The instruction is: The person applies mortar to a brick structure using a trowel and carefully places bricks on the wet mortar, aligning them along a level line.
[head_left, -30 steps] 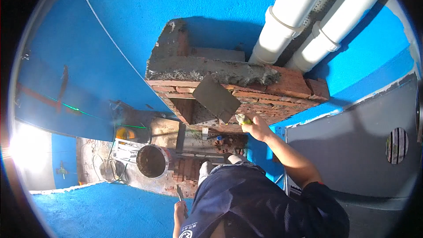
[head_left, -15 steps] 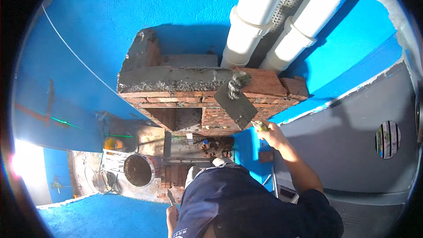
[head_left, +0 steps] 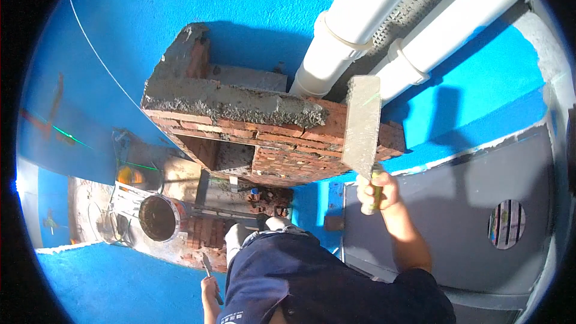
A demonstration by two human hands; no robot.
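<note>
My right hand (head_left: 383, 192) grips the yellow-green handle of a brick trowel with a flat, nearly rectangular blade (head_left: 363, 126). The blade is raised over the right end of a red brick wall (head_left: 288, 144), with a thin grey smear on its face. Wet grey mortar (head_left: 234, 102) lies along the wall's top from the left corner to past the middle, ragged along its front edge. Bare brick shows to the right of it. Down at my left side, my left hand (head_left: 210, 291) is closed round a small tool with a narrow pointed blade (head_left: 207, 263).
Two white pipes (head_left: 336, 42) rise behind the wall against blue-painted walls. A round bucket (head_left: 159, 218) of grey-brown material stands on the floor at left, near a yellow helmet-like object (head_left: 128, 175). Loose bricks (head_left: 270, 201) lie below the wall. A grey panel (head_left: 432, 222) is at right.
The trowel has lifted off the wall's top and swung right, its blade turning to point away from me. The mortar lump at the blade's far edge is no longer on it. The view has shifted.
</note>
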